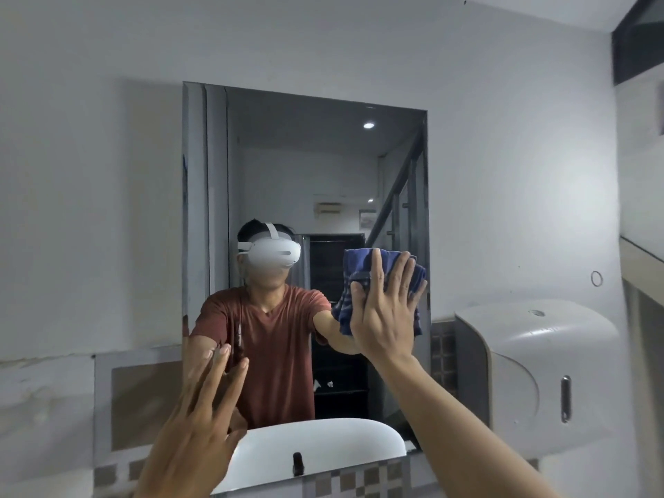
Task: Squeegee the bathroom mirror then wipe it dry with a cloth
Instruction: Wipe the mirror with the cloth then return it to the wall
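J: Our left hand [194,418] is nearest, fingers spread, holding nothing, tips at the mirror [305,156], lower left.
M: right hand [386,310] flat, fingers straight, pressing cloth [354,264] on glass near right edge. We should press evenly, overlap passes.

Dim, soft-focus — ceiling lamp [369,125] glints in mirror [323,167].

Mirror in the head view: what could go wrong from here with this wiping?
The left hand seems to touch the mirror with bare fingertips, so it may leave smudges on the glass. The right hand only presses the blue cloth flat with straight fingers; if the pressure eases, the cloth could slip and fall.
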A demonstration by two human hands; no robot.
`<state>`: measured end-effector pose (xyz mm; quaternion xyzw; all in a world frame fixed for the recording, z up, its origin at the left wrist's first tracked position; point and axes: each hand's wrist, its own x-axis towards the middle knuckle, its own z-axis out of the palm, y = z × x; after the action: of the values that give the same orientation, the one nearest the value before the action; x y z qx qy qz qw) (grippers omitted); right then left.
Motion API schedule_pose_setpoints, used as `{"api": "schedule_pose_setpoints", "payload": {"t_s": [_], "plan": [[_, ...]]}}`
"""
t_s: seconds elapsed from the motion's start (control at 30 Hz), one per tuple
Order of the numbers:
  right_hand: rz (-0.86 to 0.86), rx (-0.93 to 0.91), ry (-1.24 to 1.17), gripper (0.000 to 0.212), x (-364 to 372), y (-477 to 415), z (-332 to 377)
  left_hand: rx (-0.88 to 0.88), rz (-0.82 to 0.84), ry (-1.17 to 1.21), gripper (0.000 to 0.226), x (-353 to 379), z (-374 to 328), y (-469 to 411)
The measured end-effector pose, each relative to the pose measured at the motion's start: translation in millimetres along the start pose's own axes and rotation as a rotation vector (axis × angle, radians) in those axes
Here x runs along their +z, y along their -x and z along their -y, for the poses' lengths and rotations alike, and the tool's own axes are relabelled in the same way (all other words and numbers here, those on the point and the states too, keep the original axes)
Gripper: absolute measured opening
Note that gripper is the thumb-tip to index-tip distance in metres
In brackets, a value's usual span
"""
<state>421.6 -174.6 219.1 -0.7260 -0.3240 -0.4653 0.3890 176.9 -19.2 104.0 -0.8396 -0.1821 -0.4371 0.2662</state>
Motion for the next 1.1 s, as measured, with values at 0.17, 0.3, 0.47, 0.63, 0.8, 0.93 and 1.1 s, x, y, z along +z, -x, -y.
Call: {"api": "schedule_pose_setpoints", "payload": {"t_s": [0.17,0.3,0.47,0.63,0.8,0.93,1.1], "plan": [[0.008,-0.133,0.004,0.063,5,2,39,-0.001,0.041,-0.036,0.079,-1,1,3],[0.024,-0.224,-0.011,0.062,9,2,75,-0.034,0.005,0.062,0.092,2,1,10],[0.011,-0.283,-0.06,0.062,16,4,117,0.002,0.057,0.097,0.099,20,10,31],[0.037,-0.417,-0.074,0.061,20,10,148,-0.087,0.174,0.14,0.102,3,-1,34],[0.093,-0.587,-0.034,0.056,23,16,162,-0.098,0.151,0.143,0.099,1,-3,35],[0.123,-0.724,-0.047,0.054,23,19,154,-0.081,0.135,0.138,0.097,2,-3,36],[0.141,-0.882,-0.018,0.054,21,26,123,-0.069,0.098,0.184,0.1,5,-1,38]]}}
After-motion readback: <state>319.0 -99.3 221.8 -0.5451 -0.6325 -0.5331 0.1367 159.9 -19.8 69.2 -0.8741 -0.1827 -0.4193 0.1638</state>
